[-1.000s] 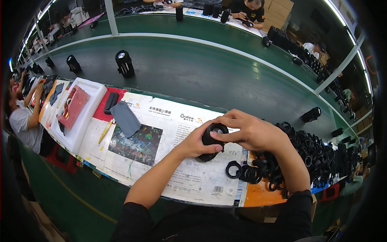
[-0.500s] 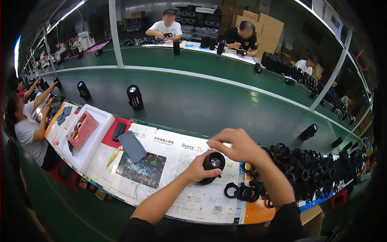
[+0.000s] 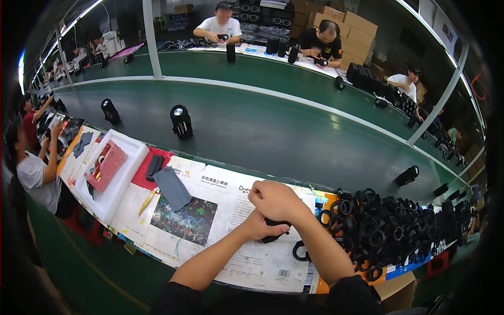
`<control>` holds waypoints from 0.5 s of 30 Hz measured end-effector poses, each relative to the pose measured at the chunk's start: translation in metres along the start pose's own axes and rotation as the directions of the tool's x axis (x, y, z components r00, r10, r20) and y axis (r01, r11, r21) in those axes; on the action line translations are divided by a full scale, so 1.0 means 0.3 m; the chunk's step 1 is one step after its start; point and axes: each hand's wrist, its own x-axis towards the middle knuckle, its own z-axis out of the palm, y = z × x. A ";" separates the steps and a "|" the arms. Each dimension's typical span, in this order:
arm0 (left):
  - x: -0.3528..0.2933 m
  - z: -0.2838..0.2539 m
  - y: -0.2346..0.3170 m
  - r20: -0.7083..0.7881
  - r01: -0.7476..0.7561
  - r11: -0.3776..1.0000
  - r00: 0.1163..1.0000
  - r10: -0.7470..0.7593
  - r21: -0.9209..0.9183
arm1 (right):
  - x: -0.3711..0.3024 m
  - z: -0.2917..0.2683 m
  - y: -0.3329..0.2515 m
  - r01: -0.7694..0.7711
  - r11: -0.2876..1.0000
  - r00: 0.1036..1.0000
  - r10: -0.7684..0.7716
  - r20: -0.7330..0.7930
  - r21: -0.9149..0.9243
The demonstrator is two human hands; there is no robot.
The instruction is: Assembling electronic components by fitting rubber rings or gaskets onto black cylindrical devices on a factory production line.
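A black cylindrical speaker (image 3: pixel 273 239) stands on the paper-covered bench in front of me. My left hand (image 3: pixel 257 227) is wrapped round its side, thumb toward me. On top of it lies my right hand (image 3: pixel 281 202), fingers curled in and the palm over the speaker's upper end. That end and most of the speaker are hidden by my hands. A loose black ring (image 3: pixel 298 253) lies right beside it, partly behind my right forearm.
Many black rings (image 3: pixel 373 226) are heaped on the right. At left are a grey cloth (image 3: pixel 173 190), a yellow pen (image 3: pixel 147 202) and a white foam tray (image 3: pixel 126 178) with a red tool. More speakers (image 3: pixel 181 123) stand on the green conveyor beyond; people sit across and at left.
My right hand has come down and left onto the speaker's top, covering its silver disc. My left hand keeps hold. At left, the co-worker in white has drawn an arm back from the conveyor.
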 end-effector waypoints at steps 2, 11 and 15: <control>0.005 -0.011 0.012 0.025 0.065 0.998 0.998 -0.065 0.004 | 0.007 -0.008 -0.001 -0.021 1.000 0.999 0.021 0.036 -0.004; 0.028 -0.013 0.017 -0.069 0.147 0.989 0.986 -0.149 -0.031 | 0.021 -0.006 0.040 0.145 0.893 0.927 0.028 -0.374 0.426; 0.057 -0.044 0.032 -0.110 -0.012 0.916 0.993 -0.035 -0.402 | -0.005 -0.003 0.099 0.301 0.674 0.829 0.166 -0.535 0.675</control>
